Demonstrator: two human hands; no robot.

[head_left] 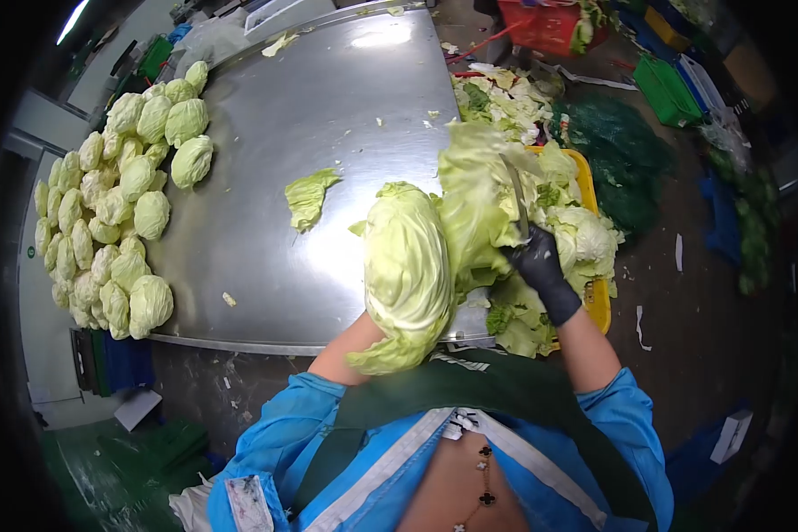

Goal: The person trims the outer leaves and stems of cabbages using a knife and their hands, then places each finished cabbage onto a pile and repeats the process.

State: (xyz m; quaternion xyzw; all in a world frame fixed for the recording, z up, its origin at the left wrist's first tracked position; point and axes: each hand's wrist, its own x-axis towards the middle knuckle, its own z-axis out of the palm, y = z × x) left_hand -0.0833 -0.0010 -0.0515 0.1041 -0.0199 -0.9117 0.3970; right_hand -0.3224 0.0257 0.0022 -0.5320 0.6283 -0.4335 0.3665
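Observation:
A large pale-green cabbage (406,266) is held up in front of my body at the table's near edge. My left forearm (350,350) runs in beneath it; the cabbage hides the fingers of my left hand. My right hand (541,266), in a dark glove, is closed around a knife (518,191) whose curved blade points away from me. Loose outer leaves (479,195) hang between the cabbage and the blade, partly covering it. One torn leaf (310,197) lies on the metal table (266,160).
Many cabbages (115,204) are piled along the table's left side. On the right, a yellow crate (599,301) overflows with trimmed leaves, near green netting (616,160). A green crate (667,91) and a red container (550,25) stand farther back.

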